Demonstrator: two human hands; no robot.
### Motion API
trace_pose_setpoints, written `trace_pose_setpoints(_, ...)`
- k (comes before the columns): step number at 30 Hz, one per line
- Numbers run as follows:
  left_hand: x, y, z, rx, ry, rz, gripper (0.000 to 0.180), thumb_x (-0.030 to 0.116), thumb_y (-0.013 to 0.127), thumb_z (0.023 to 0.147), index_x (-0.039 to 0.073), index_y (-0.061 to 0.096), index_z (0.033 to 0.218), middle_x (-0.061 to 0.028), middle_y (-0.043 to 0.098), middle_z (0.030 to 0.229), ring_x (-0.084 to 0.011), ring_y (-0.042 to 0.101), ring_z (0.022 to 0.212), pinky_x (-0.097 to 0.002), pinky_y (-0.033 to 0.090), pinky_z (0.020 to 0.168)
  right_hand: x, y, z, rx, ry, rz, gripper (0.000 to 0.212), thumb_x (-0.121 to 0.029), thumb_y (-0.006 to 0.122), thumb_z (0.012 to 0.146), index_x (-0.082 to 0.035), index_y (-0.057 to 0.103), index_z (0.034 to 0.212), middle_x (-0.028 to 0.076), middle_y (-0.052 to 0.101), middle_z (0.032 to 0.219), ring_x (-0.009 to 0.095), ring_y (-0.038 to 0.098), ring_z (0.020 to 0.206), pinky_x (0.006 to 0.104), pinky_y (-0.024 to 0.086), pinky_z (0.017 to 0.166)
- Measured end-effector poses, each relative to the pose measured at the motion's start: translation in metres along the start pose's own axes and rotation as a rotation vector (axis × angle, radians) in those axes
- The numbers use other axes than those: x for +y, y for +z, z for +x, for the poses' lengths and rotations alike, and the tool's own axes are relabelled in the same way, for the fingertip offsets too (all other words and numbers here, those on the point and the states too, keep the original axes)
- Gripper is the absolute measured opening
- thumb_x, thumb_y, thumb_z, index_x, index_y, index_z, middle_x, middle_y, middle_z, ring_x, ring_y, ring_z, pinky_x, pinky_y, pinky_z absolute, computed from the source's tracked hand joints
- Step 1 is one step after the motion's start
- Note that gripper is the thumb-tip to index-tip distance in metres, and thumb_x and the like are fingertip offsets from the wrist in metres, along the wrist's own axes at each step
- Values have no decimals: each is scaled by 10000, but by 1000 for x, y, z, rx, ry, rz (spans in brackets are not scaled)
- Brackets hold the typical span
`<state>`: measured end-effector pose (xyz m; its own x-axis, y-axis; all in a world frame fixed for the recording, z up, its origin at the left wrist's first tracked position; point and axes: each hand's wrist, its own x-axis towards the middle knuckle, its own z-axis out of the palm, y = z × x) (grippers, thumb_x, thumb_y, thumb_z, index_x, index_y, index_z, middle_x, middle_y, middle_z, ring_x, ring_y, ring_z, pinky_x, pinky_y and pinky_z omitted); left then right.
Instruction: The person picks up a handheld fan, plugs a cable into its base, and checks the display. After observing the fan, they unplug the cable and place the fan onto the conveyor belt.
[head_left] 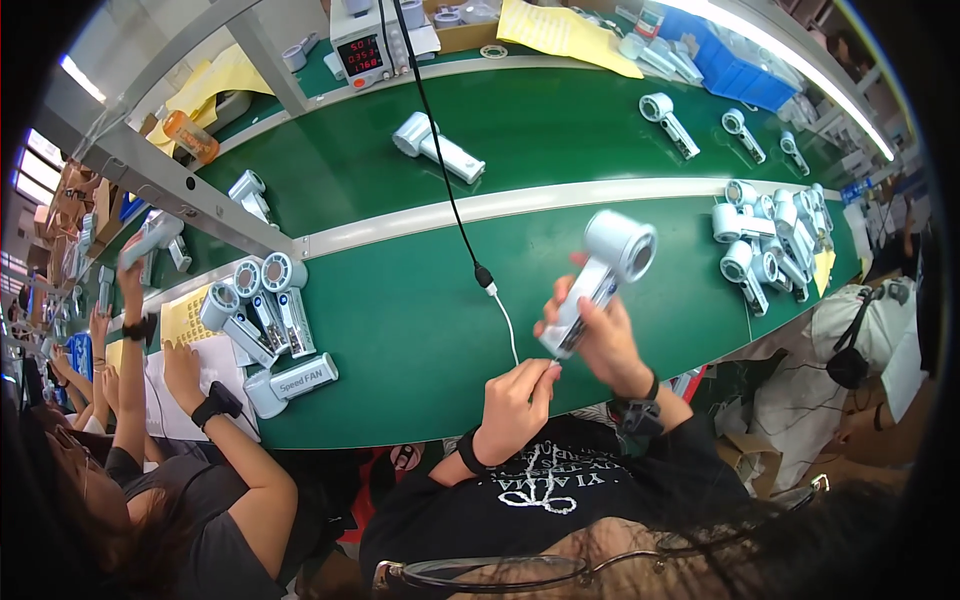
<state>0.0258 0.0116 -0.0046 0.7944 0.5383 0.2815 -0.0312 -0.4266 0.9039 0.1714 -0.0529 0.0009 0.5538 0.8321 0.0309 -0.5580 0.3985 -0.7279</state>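
My right hand (612,345) is wrapped around the handle of a pale blue-white handheld fan (618,243). The fan tilts with its round head up and to the right, and a dark strip shows along its handle. Just below the handle's lower end, my left hand (512,408) pinches the end of a thin white cable (509,322). The plug is at the handle's end; whether it is inserted I cannot tell. Above, the white cable joins a black cable (445,165) at a dark connector (484,275) hanging over the green table (400,330).
Several fans (770,235) are piled at the right, more (262,300) at the left. Single fans (438,147) lie on the green strip beyond a metal rail (400,225). A power supply (360,50) and blue bin (735,60) stand behind. A co-worker's arm (240,440) is at left.
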Motion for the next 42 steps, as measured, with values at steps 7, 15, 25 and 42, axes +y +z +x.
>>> trace_pose_setpoints(7, -1, -11, -3, -46, -108, -172, 108, 10, 562, 908, -51, 598, 826, -83, 611, 650, -146, 617, 559, -251, 448, 508, -86, -124, 200, 312, -673, -1506, 491, -177, 638, 880, -26, 397, 1279, 114, 549, 969, 259, 588, 848, 390, 503, 773)
trace_pose_setpoints(15, 7, -22, -6, 72, -101, -113, 147, 49, 555, 933, -51, 602, 836, -88, 615, 680, -137, 615, 584, -246, 461, 546, -22, -125, 285, 500, -985, -2116, 598, -240, 735, 760, 6, 450, 1226, 205, 525, 1131, 378, 540, 993, 430, 473, 824)
trace_pose_setpoints(25, 9, -22, -9, 89, -143, -170, 175, 90, 526, 961, -45, 612, 890, -65, 618, 701, -120, 619, 641, -242, 478, 581, 18, -52, 260, -89, -259, -1652, 631, -262, 683, 823, 19, 370, 1294, 192, 539, 1162, 327, 555, 1053, 431, 509, 857)
trace_pose_setpoints(42, 15, 11, -1, -209, -241, -538, 208, 121, 470, 993, -45, 590, 957, -43, 600, 745, -97, 588, 665, -227, 479, 620, -21, 2, 10, -125, 178, 83, 524, -174, 648, 809, -35, 433, 1265, 70, 466, 1133, 127, 511, 831, 324, 512, 729)
